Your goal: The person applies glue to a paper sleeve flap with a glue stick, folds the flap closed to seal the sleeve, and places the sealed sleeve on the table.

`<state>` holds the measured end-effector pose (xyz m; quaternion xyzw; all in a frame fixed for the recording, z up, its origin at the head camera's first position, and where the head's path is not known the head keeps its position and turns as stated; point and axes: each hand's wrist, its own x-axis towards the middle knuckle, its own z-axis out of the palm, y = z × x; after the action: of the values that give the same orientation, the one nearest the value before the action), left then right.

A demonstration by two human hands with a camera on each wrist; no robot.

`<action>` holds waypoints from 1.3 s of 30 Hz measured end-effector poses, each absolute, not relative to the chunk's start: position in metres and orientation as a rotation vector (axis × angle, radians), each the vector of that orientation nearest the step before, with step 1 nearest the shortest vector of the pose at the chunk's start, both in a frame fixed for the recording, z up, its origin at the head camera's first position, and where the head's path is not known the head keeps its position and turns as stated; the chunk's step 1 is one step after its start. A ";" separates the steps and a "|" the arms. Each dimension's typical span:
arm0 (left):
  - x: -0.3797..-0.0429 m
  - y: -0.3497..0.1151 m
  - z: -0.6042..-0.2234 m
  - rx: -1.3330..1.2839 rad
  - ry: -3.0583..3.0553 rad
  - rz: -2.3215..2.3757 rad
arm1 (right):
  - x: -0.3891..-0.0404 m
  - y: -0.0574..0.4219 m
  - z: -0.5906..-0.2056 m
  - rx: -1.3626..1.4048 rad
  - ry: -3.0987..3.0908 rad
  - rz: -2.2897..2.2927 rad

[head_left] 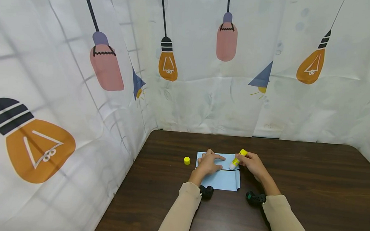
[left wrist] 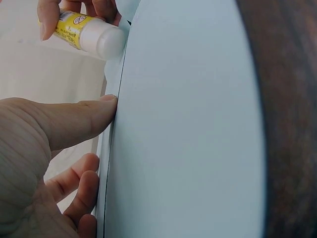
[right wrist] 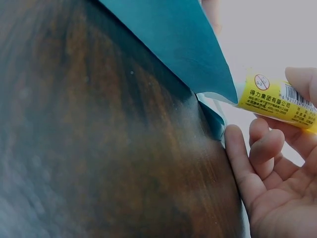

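A sheet of light blue paper (head_left: 220,180) lies on the table, with a crease or seam across its middle and a narrow folded flap along its right side. My left hand (head_left: 208,163) rests on the paper's upper half, thumb and fingers spread; in the left wrist view the thumb presses right at the seam. Between thumb and fingers, my right hand (head_left: 254,163) holds a yellow glue stick (right wrist: 272,101), tilted, with its white end down at the paper's upper right part. A small yellow cap (head_left: 187,160) stands left of the paper.
The dark brown wooden table (head_left: 309,190) extends to both sides. Behind it and to the left hangs a white curtain (head_left: 197,105) printed with lamps and bulbs. A black wrist device (head_left: 255,198) sits on each wrist.
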<state>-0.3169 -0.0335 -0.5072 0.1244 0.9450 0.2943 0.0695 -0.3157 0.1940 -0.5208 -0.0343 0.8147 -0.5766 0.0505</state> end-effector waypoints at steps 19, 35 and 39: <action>-0.317 -0.035 -0.507 0.392 2.852 0.895 | -0.317 0.193 -0.521 -0.101 2.465 -1.784; -0.318 -0.034 -0.508 0.384 2.854 0.879 | -0.312 0.193 -0.513 -0.152 2.375 -1.860; -0.318 -0.034 -0.507 0.375 2.855 0.852 | -0.301 0.189 -0.497 -0.167 2.363 -1.866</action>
<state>-0.3181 -0.0336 -0.5072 0.1247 0.9484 0.2831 0.0695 -0.3012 0.1893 -0.4970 -0.0552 0.7820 -0.6176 0.0628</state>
